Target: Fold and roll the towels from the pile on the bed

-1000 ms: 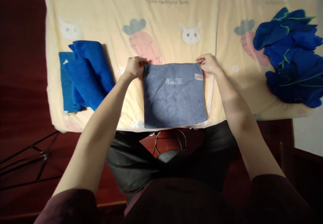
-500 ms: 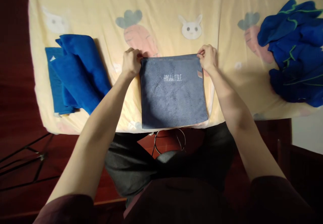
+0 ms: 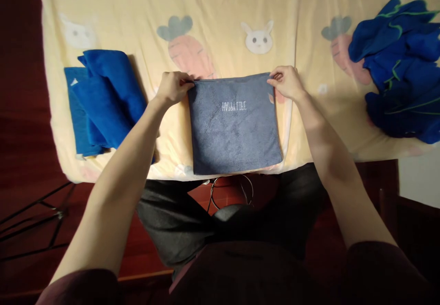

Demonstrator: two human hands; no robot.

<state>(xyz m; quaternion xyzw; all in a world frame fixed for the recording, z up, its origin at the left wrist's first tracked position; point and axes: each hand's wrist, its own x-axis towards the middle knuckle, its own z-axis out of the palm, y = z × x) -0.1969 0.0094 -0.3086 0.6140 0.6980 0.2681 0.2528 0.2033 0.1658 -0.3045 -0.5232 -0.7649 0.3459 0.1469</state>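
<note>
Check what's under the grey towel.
The grey towel lies on the yellow sheet, left hand and right hand pinching its far corners. A pink print peeks out by the right corner; anything else beneath is covered.

The lone head camera looks forward and steeply down from close above the towel [image 3: 235, 130], centred in frame, with the wearer's lap [image 3: 220, 222] below it.

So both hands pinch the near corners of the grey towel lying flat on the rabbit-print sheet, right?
No: the left hand and right hand pinch the far corners of the grey towel, not the near ones, as the head view shows. It does lie flat on the rabbit-print sheet.
</note>
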